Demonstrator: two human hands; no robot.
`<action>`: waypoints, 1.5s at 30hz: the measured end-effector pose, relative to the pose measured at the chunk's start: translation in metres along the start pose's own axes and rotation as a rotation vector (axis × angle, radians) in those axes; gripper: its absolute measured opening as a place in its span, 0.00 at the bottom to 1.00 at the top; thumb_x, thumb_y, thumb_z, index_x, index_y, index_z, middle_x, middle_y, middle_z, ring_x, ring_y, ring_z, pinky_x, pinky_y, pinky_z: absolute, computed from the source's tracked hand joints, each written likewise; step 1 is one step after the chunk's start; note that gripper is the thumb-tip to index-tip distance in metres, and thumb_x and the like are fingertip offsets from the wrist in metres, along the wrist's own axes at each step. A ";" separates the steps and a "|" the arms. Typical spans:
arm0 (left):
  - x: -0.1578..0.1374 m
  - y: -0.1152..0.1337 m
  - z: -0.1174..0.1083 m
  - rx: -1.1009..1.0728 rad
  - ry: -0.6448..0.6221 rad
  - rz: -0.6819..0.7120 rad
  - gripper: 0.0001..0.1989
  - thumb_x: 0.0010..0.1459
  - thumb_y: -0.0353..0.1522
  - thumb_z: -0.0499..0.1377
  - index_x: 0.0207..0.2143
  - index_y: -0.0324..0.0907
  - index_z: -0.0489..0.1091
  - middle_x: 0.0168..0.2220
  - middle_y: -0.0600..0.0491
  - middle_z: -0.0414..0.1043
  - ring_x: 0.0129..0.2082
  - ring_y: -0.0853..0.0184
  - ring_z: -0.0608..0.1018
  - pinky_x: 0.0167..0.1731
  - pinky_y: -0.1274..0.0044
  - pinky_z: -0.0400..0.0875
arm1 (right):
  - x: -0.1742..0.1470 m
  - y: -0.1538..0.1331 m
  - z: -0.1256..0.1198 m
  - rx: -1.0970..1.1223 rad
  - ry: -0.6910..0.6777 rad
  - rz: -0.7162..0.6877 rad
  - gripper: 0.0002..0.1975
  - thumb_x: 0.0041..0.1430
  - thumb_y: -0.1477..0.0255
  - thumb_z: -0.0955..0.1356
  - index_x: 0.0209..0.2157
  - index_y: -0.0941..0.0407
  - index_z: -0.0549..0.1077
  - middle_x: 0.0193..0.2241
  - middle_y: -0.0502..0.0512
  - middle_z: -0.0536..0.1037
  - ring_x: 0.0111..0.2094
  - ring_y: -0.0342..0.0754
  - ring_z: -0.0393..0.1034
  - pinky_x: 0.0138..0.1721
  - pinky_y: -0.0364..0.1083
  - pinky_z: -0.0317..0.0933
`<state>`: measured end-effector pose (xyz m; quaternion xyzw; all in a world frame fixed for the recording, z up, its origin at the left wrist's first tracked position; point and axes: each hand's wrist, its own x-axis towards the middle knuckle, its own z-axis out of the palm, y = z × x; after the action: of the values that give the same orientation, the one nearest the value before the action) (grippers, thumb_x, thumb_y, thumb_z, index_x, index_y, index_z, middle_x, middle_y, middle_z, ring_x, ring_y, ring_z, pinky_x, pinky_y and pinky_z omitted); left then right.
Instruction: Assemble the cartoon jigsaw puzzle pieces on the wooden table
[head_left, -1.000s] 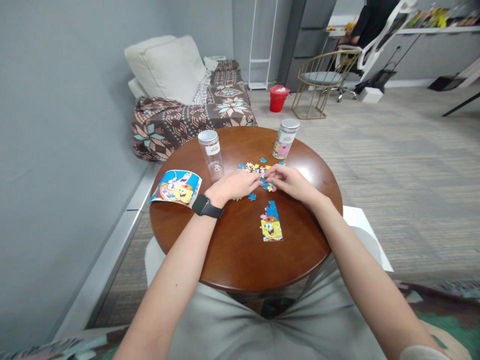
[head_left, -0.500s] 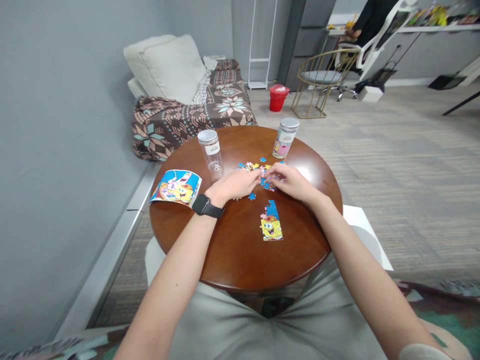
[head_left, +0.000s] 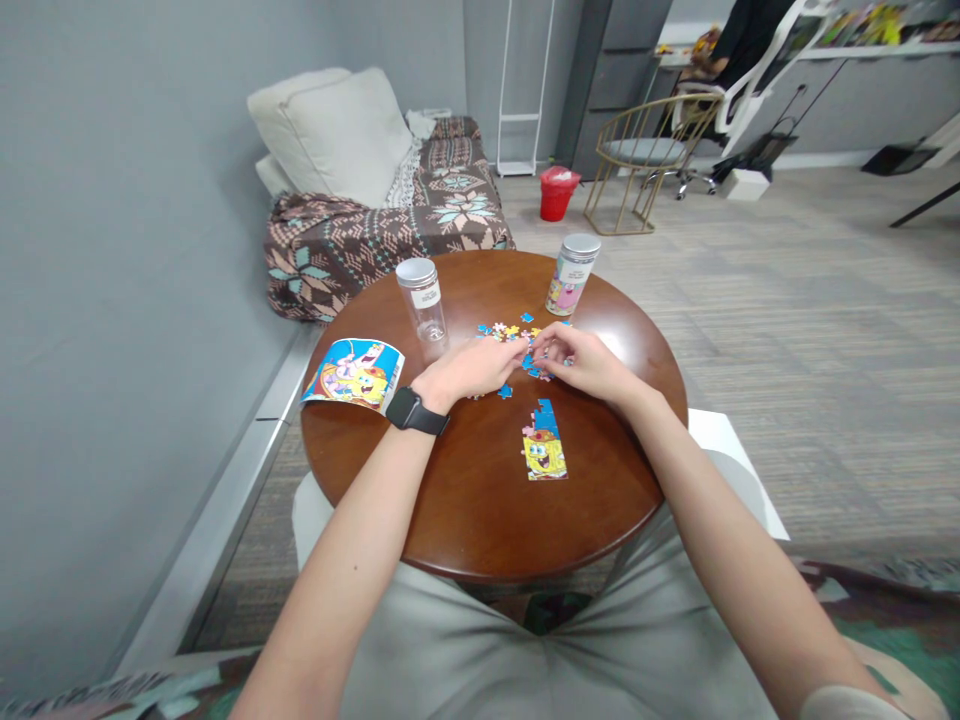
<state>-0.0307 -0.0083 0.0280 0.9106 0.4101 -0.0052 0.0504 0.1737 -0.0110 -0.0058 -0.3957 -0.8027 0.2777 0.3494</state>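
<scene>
Small loose jigsaw pieces (head_left: pixel 511 331), blue, yellow and pink, lie scattered around my fingertips on the round wooden table (head_left: pixel 480 520). My left hand (head_left: pixel 484 366) rests low over the left side of the pile, fingers stretched out and palm down. Opposite it, my right hand (head_left: pixel 574 358) has its fingers curled toward the thumb at the pile; whatever is between the tips is too small to make out. Nearer to me lies a joined section of jigsaw (head_left: pixel 545 455) with a yellow cartoon face and a blue strip above, untouched by either hand.
A curved picture sheet (head_left: pixel 352 375) lies at the table's left. Behind the pile stand a clear jar (head_left: pixel 426 305) and a printed jar (head_left: pixel 571 280), both with silver lids. Beyond are a covered sofa (head_left: pixel 390 225), a red bin (head_left: pixel 556 195) and a seated person (head_left: pixel 731 50).
My right hand has shifted very slightly, its fingers bent differently over the pieces. The left hand stays almost still, its tips a touch further right. The joined section has not moved.
</scene>
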 end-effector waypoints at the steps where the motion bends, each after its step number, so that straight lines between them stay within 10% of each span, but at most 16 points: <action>1: 0.000 0.000 0.000 0.003 -0.003 0.007 0.14 0.66 0.37 0.44 0.46 0.47 0.65 0.40 0.50 0.75 0.40 0.62 0.77 0.36 0.75 0.67 | 0.000 0.000 0.000 -0.006 0.007 -0.011 0.08 0.52 0.73 0.67 0.37 0.55 0.70 0.29 0.51 0.77 0.24 0.43 0.68 0.27 0.43 0.62; 45: 0.002 0.001 0.000 0.002 -0.025 0.014 0.16 0.64 0.42 0.47 0.44 0.45 0.68 0.40 0.50 0.76 0.40 0.61 0.78 0.35 0.75 0.67 | -0.001 0.006 0.002 0.085 -0.026 -0.045 0.10 0.52 0.79 0.64 0.37 0.55 0.70 0.35 0.54 0.78 0.36 0.48 0.75 0.39 0.47 0.69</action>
<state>-0.0286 -0.0075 0.0281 0.9134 0.4030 -0.0168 0.0548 0.1752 -0.0090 -0.0115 -0.3588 -0.8032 0.3088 0.3616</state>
